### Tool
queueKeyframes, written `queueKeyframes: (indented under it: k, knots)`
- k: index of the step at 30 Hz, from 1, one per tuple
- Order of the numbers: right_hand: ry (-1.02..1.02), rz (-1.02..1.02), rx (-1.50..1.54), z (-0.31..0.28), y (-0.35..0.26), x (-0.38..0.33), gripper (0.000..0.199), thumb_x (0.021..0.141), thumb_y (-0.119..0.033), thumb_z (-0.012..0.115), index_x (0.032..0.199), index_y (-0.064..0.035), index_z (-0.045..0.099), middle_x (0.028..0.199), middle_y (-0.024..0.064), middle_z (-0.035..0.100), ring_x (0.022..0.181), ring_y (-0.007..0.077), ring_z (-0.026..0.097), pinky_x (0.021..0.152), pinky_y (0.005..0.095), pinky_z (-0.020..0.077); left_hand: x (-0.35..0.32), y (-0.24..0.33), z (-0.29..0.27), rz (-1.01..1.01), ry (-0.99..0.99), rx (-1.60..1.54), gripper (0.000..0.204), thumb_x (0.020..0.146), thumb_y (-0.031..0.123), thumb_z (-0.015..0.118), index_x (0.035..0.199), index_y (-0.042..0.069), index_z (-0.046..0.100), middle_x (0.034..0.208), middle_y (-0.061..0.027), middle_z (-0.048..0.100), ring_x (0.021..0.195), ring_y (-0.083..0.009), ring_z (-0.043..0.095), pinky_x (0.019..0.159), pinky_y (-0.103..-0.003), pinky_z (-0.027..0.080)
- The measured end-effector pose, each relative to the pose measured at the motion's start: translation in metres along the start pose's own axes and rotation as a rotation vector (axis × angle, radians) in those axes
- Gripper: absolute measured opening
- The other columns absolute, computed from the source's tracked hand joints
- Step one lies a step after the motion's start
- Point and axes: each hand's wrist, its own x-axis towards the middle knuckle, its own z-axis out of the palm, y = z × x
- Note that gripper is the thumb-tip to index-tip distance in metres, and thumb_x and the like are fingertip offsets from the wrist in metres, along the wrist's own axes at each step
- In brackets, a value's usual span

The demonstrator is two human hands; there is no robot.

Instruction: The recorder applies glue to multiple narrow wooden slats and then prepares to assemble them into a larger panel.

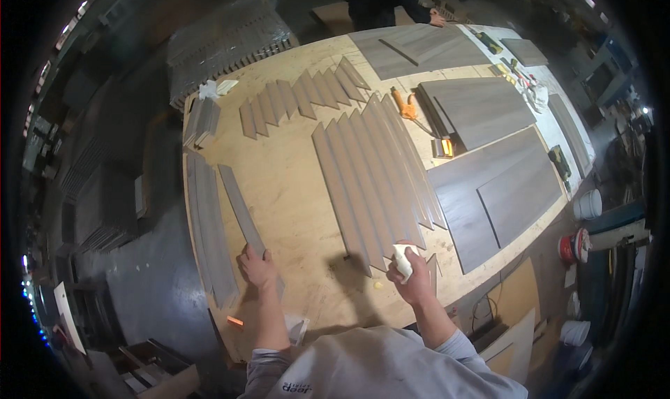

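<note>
My left hand (258,268) is closed on the lower part of a long, narrow grey wood-look strip (239,202), which lies slantwise on the plywood table (279,189). In my right hand (414,282) is a crumpled white cloth (403,258), held just over the lower end of a row of brown strips with angled ends (363,168). Whether the cloth touches them I cannot tell. Several finished-looking grey strips (209,224) lie side by side along the table's left edge, beside my left hand.
Another row of short angled strips (300,95) lies farther back. Grey panels (481,109) cover the right side, with an orange-handled tool (405,106) near them. A wrapped stack of boards (227,39) stands beyond the far left. Across the table is another person's hand (437,18).
</note>
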Motion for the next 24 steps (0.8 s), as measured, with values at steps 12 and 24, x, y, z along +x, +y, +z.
queueKeyframes:
  k: [12,24]
  knots:
    - [-0.099,0.025,-0.013,0.003,0.007,-0.004,0.027,0.101,-0.028,0.055,0.12,-0.0084,0.054,0.087,0.0033,0.055,0.062,0.0134,0.047,0.052,0.0275,0.037,0.002,0.005,0.028,0.089,-0.115,-0.424,0.064,0.071,0.002,0.075,0.13,-0.003,0.05,0.121,-0.0234,0.06,0.11,-0.0402,0.061,0.097,-0.045,0.048]
    - [-0.04,-0.012,-0.039,0.001,0.002,-0.015,0.027,0.099,-0.034,0.056,0.118,-0.0146,0.056,0.078,0.0021,0.055,0.055,0.0118,0.042,0.052,0.0274,0.0346,-0.082,0.105,0.036,0.341,-0.18,-0.224,0.061,0.089,0.031,0.066,0.144,0.013,0.047,0.135,-0.0175,0.046,0.127,-0.0365,0.044,0.107,-0.048,0.04]
